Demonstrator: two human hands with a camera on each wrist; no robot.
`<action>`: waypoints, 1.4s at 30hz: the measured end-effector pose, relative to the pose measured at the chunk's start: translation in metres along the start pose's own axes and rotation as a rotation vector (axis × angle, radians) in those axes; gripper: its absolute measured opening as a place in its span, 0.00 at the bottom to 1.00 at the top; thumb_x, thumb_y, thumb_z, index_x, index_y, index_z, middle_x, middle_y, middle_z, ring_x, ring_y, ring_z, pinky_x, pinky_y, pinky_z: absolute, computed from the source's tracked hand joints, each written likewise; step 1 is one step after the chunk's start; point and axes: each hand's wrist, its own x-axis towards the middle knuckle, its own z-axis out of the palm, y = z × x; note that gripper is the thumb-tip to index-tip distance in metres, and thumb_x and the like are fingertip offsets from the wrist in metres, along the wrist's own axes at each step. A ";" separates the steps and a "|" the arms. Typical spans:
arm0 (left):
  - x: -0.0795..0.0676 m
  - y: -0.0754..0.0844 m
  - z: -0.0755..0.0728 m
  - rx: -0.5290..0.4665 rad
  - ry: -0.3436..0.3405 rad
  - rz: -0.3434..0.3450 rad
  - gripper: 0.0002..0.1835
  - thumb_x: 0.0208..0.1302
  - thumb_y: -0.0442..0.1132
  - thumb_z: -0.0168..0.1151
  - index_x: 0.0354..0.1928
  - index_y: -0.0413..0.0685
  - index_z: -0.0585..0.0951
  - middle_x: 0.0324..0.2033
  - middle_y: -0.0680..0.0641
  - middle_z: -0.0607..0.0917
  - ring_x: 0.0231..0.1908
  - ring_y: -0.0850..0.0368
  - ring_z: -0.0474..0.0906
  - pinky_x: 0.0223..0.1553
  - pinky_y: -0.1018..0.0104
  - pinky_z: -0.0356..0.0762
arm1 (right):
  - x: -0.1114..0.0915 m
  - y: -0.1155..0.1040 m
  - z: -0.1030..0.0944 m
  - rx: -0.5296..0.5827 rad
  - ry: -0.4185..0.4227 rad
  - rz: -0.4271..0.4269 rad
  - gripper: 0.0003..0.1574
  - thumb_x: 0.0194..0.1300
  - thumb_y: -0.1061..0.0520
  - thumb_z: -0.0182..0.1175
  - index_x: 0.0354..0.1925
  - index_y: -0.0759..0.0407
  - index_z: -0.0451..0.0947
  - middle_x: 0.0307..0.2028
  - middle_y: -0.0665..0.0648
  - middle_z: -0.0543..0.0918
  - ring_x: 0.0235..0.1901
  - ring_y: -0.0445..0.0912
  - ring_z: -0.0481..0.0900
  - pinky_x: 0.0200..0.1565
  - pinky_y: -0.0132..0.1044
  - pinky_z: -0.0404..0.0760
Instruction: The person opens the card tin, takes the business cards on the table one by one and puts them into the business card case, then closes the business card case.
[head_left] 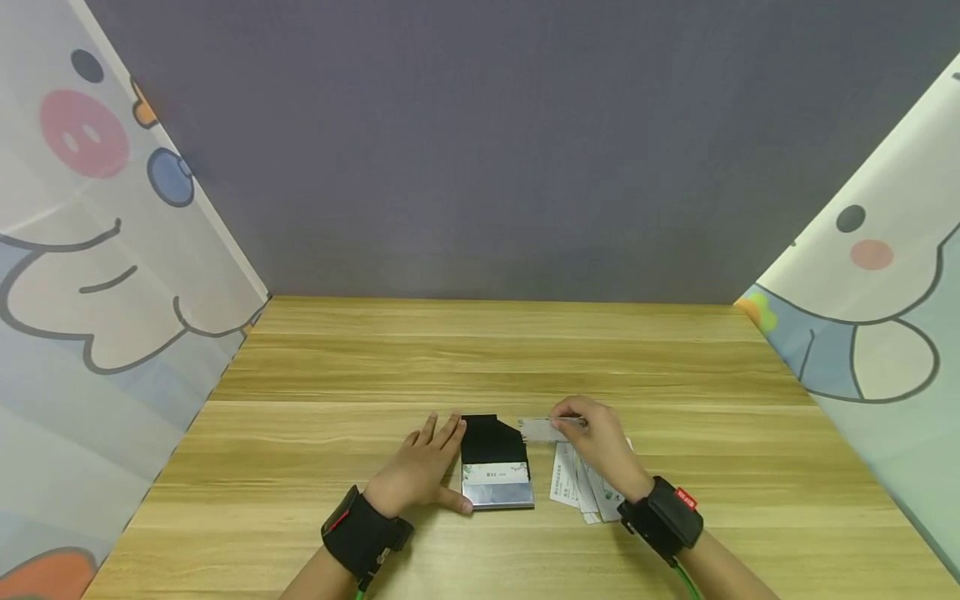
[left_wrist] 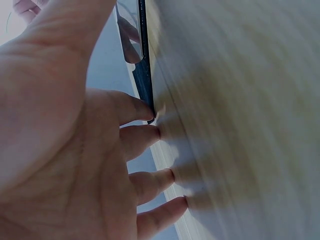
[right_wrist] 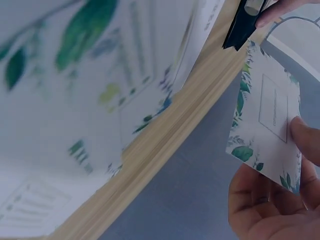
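A business card case (head_left: 497, 496) with a silver front lies on the table, its black flap (head_left: 487, 442) laid back. A white card (head_left: 495, 473) with a leaf print shows inside the case. My left hand (head_left: 420, 468) rests along the case's left side, fingers spread; its index fingertip (left_wrist: 145, 111) and thumb are at the case's edge. Between thumb and fingers, my right hand (head_left: 600, 440) pinches a leaf-printed business card (right_wrist: 267, 110) by its right end. That card is raised, just right of the flap.
Several loose business cards (head_left: 565, 477) lie fanned out on the table right of the case, under my right hand. The wooden table (head_left: 450, 350) meets a grey wall (head_left: 495, 167) at the back. Cartoon-printed panels (head_left: 150, 300) flank it on both sides.
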 end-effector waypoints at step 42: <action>0.000 -0.001 0.001 -0.007 0.001 -0.002 0.62 0.37 0.69 0.62 0.69 0.37 0.51 0.69 0.35 0.52 0.65 0.31 0.42 0.60 0.35 0.55 | 0.010 -0.028 0.046 0.140 -0.222 -0.068 0.06 0.57 0.63 0.60 0.34 0.54 0.76 0.29 0.53 0.82 0.31 0.40 0.77 0.31 0.39 0.80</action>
